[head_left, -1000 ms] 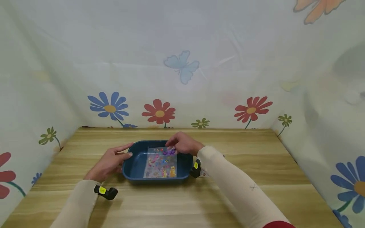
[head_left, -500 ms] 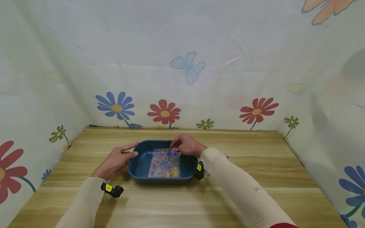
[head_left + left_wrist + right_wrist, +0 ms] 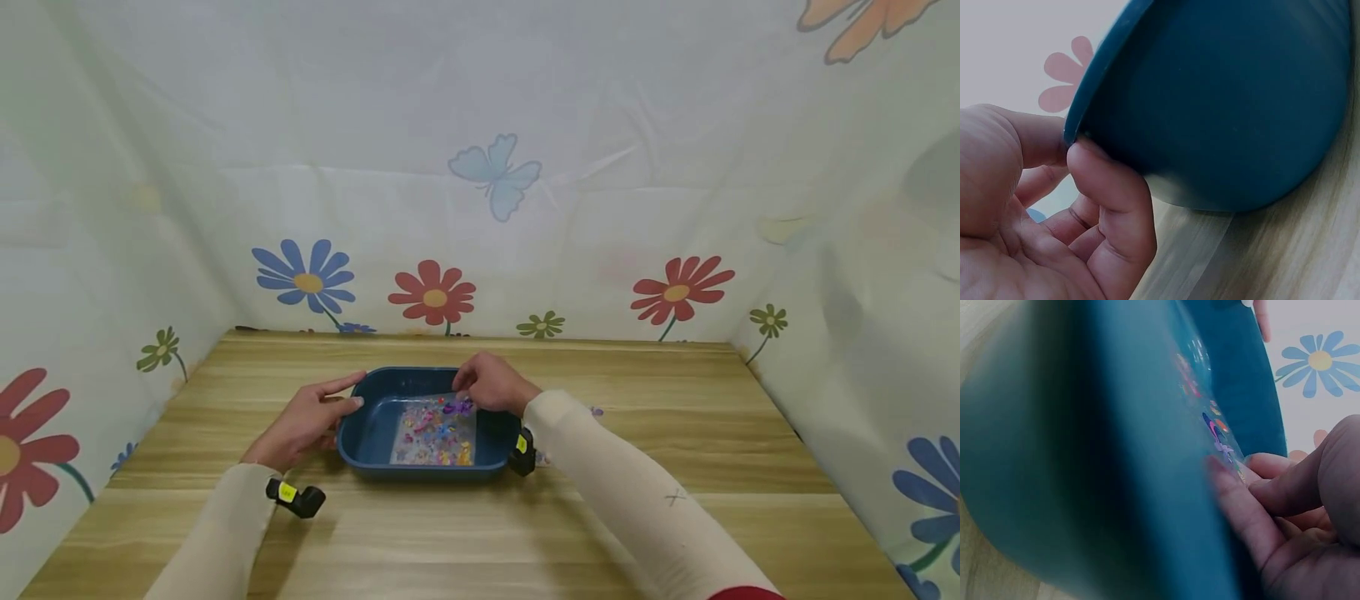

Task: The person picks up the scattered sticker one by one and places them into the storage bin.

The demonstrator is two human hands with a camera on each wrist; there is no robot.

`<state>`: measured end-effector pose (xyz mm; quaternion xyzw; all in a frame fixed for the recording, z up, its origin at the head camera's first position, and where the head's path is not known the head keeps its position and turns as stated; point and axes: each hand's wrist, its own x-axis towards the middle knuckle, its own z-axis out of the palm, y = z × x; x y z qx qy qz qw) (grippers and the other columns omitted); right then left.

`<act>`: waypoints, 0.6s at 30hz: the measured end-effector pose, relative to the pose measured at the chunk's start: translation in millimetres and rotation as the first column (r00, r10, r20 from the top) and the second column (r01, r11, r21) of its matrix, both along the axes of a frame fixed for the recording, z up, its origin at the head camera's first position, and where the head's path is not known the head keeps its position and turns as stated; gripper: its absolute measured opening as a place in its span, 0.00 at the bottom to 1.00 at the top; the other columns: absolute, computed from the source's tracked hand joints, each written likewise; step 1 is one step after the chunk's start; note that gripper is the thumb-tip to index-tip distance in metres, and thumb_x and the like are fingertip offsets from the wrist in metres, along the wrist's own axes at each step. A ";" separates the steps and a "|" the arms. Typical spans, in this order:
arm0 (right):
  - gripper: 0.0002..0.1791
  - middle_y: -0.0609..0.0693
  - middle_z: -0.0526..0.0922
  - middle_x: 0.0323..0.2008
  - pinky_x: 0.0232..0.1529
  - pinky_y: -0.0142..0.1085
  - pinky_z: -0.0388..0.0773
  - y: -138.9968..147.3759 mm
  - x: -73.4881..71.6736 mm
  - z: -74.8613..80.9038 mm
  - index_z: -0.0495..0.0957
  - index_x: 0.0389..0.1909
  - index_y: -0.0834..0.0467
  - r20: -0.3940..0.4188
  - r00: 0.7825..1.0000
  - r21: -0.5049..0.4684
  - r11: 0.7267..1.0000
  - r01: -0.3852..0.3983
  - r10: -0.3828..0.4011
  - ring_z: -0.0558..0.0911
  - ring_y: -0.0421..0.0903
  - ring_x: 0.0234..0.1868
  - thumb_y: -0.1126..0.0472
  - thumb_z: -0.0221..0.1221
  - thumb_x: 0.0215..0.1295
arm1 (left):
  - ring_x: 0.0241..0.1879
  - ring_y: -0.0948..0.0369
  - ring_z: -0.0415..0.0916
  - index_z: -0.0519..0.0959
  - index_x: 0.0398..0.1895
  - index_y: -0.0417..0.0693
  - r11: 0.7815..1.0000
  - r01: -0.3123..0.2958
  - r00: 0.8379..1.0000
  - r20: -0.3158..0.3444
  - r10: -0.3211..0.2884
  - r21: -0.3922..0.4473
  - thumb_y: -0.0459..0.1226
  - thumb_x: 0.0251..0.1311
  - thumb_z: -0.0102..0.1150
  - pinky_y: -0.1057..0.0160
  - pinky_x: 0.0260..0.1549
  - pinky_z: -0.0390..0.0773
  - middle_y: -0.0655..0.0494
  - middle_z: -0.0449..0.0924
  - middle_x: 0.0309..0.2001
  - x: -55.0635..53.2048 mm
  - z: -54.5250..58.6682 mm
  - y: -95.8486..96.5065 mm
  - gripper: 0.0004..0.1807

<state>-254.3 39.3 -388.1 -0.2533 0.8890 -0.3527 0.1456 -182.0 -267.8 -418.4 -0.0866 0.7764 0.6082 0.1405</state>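
A dark blue plastic basin (image 3: pixel 420 473) stands on the table, a clear sheet or bag printed with small colourful figures (image 3: pixel 435 437) lying inside it. My left hand (image 3: pixel 303 425) grips the basin's left rim; in the left wrist view the thumb and a bent finger (image 3: pixel 1113 187) pinch that rim from both sides. My right hand (image 3: pixel 491 385) reaches over the far right side of the basin and pinches the sheet's upper right corner between thumb and fingers, as the right wrist view shows. Purple figures sit just below those fingertips.
Part of another printed piece (image 3: pixel 543 459) peeks out on the table beyond the basin's right end, mostly hidden by my right wrist. The wood-patterned table (image 3: pixel 405 542) is enclosed by a flowered cloth (image 3: pixel 360 208) at the back and sides.
The head view has shifted, moving the scene rightward in frame. The sheet's top edge now slants up toward my right hand, and its prints look more crumpled. My left hand stays at the rim.
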 end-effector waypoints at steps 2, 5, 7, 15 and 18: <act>0.11 0.58 0.91 0.42 0.44 0.38 0.87 -1.4 0.2 -0.1 0.88 0.47 0.66 -0.001 1.000 0.015 1.000 0.008 -0.008 0.86 0.46 0.41 0.72 0.62 0.67 | 0.29 0.61 0.68 0.63 0.81 0.64 1.000 0.001 1.000 -0.001 -0.001 0.008 0.42 0.77 0.57 0.64 0.27 0.81 0.58 0.68 0.31 0.3 0.5 0.1 0.32; 0.11 0.59 0.91 0.42 0.43 0.38 0.88 -2.8 1.0 0.1 0.88 0.47 0.66 0.006 1.000 0.019 1.000 0.014 -0.014 0.86 0.46 0.40 0.72 0.61 0.67 | 0.30 0.61 0.69 0.63 0.81 0.63 1.000 0.006 1.000 -0.004 -0.006 0.017 0.42 0.77 0.57 0.63 0.29 0.83 0.56 0.69 0.33 1.2 1.7 0.0 0.32; 0.11 0.59 0.91 0.42 0.43 0.37 0.88 -3.5 1.6 0.1 0.88 0.47 0.66 -0.002 1.000 0.024 1.000 0.010 -0.010 0.86 0.46 0.40 0.72 0.61 0.68 | 0.29 0.61 0.68 0.63 0.81 0.63 1.000 0.005 1.000 -0.007 -0.005 0.022 0.41 0.77 0.57 0.64 0.28 0.83 0.56 0.69 0.33 1.9 2.4 0.2 0.32; 0.10 0.57 0.91 0.42 0.49 0.41 0.87 -5.2 1.3 -2.1 0.89 0.45 0.65 -0.068 0.997 0.065 0.998 -0.021 0.025 0.86 0.45 0.40 0.71 0.62 0.68 | 0.27 0.63 0.67 0.63 0.81 0.62 0.999 0.001 1.000 -0.021 0.000 0.033 0.41 0.76 0.58 0.63 0.27 0.83 0.57 0.67 0.32 2.2 0.5 0.1 0.33; 0.10 0.57 0.90 0.41 0.49 0.41 0.87 -6.2 0.5 -4.2 0.89 0.44 0.65 -0.097 0.995 0.081 0.996 -0.024 0.032 0.85 0.45 0.39 0.71 0.62 0.66 | 0.28 0.63 0.67 0.63 0.81 0.63 1.000 0.000 1.000 -0.025 0.001 0.026 0.41 0.76 0.59 0.63 0.28 0.84 0.57 0.69 0.34 1.1 -1.0 -0.3 0.33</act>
